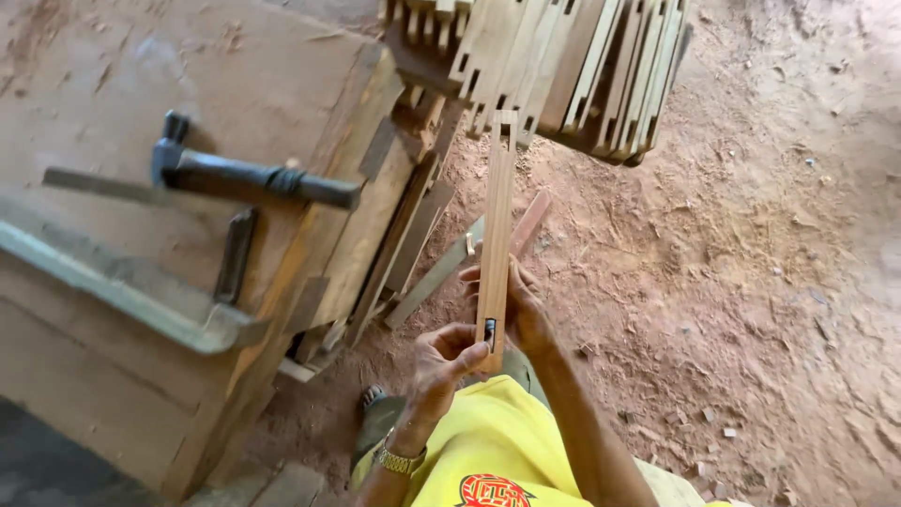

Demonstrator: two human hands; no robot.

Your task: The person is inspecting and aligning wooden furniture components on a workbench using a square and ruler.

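Observation:
I hold a long narrow wooden slat (496,225) upright in front of me; it has a slot cut at its top end and a small dark mortise near its bottom. My right hand (519,305) grips it from behind near the lower end. My left hand (445,361), with a metal watch on the wrist, pinches the bottom end with thumb and fingers. Just beyond the slat's top stands a stack of similar notched slats (563,66).
A worn wooden workbench (216,310) fills the left. On it lie a hammer (246,176), a flat metal blade (89,184) and a dark chisel (235,253). Offcuts (441,268) lean against the bench side. Red dirt floor (751,282) strewn with chips lies to the right.

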